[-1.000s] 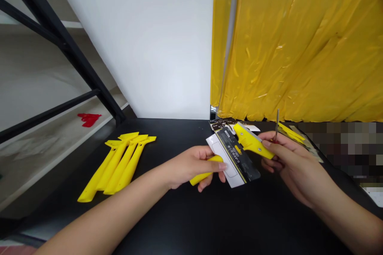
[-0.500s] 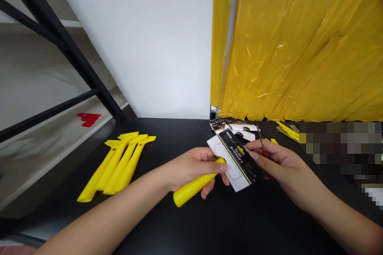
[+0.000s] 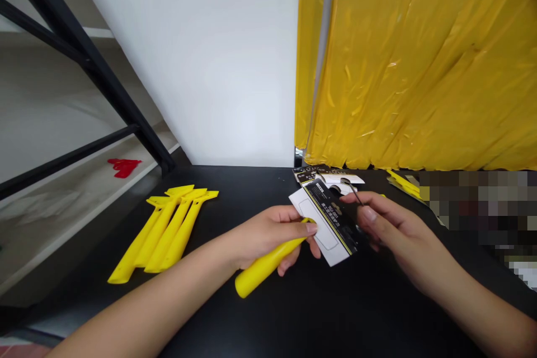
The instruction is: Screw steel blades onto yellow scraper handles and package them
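My left hand (image 3: 268, 238) is shut around a yellow plastic scraper's handle (image 3: 264, 268) and a white-and-black packaging card (image 3: 325, 229), pinching them together. The scraper's head is hidden behind the card. My right hand (image 3: 398, 224) is shut on a thin metal tool, likely a small screwdriver (image 3: 353, 190), with its handle hidden in my fingers. Its tip is just above the card's top edge. Several loose yellow scrapers (image 3: 168, 232) lie together on the table to the left of my hands.
A black table (image 3: 260, 313) lies under everything. More packaging cards (image 3: 331, 177) lie at its far edge, and further yellow pieces (image 3: 403, 183) lie to the right. A yellow plastic curtain (image 3: 419, 67), black metal frame (image 3: 84, 61) and red object (image 3: 123, 168) stand beyond. A blurred patch hides the right.
The scraper's handle has swung down and left, and the card now covers its head. My right hand has moved left over the card, its tool tilting further left.
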`<state>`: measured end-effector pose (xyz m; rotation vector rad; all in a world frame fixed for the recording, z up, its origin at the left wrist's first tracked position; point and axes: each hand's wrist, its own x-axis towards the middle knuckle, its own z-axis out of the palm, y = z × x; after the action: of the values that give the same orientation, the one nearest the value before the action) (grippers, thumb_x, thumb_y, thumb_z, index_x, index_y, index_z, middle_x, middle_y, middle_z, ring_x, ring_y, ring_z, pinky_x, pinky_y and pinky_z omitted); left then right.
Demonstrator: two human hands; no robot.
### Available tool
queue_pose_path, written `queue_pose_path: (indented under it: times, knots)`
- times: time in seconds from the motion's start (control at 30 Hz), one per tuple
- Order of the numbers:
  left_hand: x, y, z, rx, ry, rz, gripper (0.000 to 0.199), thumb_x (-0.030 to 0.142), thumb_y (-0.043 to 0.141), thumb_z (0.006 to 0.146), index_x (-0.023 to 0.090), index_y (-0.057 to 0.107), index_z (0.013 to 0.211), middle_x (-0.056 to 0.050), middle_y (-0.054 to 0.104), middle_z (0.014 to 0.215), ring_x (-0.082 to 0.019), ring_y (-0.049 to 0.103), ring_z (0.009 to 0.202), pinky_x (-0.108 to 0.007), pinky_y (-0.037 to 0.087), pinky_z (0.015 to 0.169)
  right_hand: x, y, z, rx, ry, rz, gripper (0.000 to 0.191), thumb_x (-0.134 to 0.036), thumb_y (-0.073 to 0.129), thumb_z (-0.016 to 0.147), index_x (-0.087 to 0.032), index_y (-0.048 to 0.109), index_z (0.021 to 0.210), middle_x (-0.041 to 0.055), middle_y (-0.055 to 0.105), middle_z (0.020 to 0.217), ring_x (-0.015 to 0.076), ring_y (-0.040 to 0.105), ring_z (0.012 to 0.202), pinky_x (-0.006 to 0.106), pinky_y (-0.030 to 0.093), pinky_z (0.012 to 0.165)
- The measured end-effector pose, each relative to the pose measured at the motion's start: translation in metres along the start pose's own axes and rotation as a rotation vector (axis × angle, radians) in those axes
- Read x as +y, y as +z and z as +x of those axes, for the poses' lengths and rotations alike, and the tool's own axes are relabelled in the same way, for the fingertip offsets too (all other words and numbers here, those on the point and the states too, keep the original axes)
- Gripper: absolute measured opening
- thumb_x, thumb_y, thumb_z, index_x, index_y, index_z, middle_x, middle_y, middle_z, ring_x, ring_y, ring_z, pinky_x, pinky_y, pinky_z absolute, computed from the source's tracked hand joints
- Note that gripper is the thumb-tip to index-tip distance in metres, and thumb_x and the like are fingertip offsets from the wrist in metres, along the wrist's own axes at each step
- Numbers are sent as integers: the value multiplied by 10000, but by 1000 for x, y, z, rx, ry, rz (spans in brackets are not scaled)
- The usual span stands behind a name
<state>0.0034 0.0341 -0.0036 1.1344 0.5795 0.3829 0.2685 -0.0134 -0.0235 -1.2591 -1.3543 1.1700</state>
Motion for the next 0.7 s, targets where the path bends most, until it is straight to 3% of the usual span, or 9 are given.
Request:
queue_pose_path:
  times: [0.07,0.17,0.27,0.53,0.7]
  knots:
    - [0,0,0,1,3,0,207,360,702,1014,157,692,1048,-61,759,922,-64,583,449,-172,503,411,-3,1,1,-39,12,8,577,-730,750,872,-269,733,1219,-25,541,738,138,428,622,265,360,538]
    - [0,0,1,-3,9,3,207,361,706,1012,157,690,1043,-60,759,928,-64,584,453,-170,495,410,-6,4,2,-134,48,-21,456,-672,792,867,-233,734,978,-32,522,729,113,381,605,258,296,525]
    - [-1,0,1,-16,10,16,210,366,705,1012,158,694,1045,-62,766,950,-59,578,453,-169,486,410,-4,6,4,-186,80,-11,472,-651,802,866,-209,652,794,-41,478,698,102,343,590,263,257,519]
    - [-2,-1,2,-74,-43,68,269,399,698,1016,151,717,1116,-90,795,1033,-47,540,422,-186,464,407,5,0,4,-151,143,56,431,-620,803,882,-219,652,836,-34,525,721,110,403,595,269,304,533]
    - [-2,1,2,-34,-35,50,287,413,718,998,151,722,1113,-81,790,986,-59,568,428,-193,471,416,2,1,4,-97,149,116,428,-606,830,862,-211,673,814,-33,526,708,107,411,585,262,333,528]
